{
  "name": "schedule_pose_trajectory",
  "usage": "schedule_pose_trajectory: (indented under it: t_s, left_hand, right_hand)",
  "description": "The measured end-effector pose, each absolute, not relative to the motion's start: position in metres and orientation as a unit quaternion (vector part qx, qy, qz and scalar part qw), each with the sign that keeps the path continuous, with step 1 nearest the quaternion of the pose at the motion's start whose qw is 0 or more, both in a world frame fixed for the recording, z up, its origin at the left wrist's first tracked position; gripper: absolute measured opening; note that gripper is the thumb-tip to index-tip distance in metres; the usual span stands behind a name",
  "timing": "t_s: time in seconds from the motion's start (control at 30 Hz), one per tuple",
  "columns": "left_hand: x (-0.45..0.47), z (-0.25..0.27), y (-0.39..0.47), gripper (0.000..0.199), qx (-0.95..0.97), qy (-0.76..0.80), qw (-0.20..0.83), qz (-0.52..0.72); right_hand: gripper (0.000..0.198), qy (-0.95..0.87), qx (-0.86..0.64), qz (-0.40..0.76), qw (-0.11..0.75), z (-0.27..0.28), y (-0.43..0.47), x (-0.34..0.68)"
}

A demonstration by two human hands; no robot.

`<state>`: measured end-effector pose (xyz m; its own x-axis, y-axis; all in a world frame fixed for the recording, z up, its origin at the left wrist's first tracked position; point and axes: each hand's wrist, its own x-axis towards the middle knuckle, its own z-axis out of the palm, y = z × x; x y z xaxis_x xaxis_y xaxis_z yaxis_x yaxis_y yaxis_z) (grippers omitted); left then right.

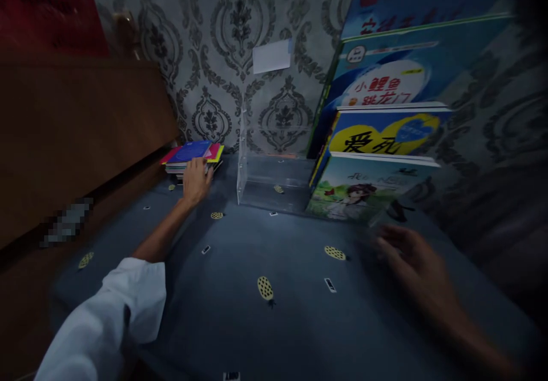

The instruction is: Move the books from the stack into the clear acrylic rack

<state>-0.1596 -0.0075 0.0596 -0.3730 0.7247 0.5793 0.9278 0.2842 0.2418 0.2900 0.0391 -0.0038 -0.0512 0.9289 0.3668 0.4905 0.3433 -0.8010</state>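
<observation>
1. Taking the clear stand [242,167] as the middle of the clock, I see the pile of books [194,151] at about nine o'clock, lying flat on the patterned surface [295,329] beside the brown cabinet [81,141].

2. The left hand [197,180] is at the pile, its fingers bent over the near right edge. I cannot tell from here whether they are clamped on a book or only resting.

3. The covers on top fan out unevenly, blue over pink and yellow. To my mind the surest grip puts the thumb on one side of a single book and the fingers on the other, since a broad grab could drag several along.

4. The right hand [413,255] is at four o'clock, near the stand's low right corner, with thumb and fingers curved. It is blurred, so I cannot tell whether they touch the stand or come together on anything.

5. The upright books [381,89] rise in steps towards two o'clock, covers facing forward. With that weight to one side, a light, steadying touch on the stand seems wise.

6. The left forearm passes on the stand's eight o'clock side; a little clearance there should spare the thin side panel a knock.
</observation>
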Motion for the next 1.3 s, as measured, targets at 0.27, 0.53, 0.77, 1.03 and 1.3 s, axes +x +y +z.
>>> schedule_pose_trajectory:
  t_s: [0.27,0.53,0.77,1.03,1.3]
  left_hand:
    - [-0.239,0.060,0.020,0.071,-0.534,-0.821,0.145,-0.144]
    - [-0.274,0.060,0.029,0.061,-0.564,-0.813,0.116,-0.081]
    - [-0.276,0.067,0.020,0.049,-0.587,-0.795,0.141,-0.056]
    - [-0.237,0.084,-0.009,0.037,-0.592,-0.786,0.180,0.008]
    - [-0.152,0.062,-0.046,0.029,-0.656,-0.737,0.150,0.059]
  right_hand:
    - [0.028,-0.724,-0.494,0.271,0.397,-0.016,0.026,0.261]
    - [0.030,-0.773,-0.478,0.247,0.337,-0.009,0.021,0.263]
    - [0.032,-0.777,-0.469,0.235,0.348,-0.011,0.023,0.263]
    - [0.027,-0.771,-0.475,0.249,0.344,-0.009,0.022,0.263]
    - [0.022,-0.793,-0.447,0.252,0.329,-0.008,0.015,0.265]
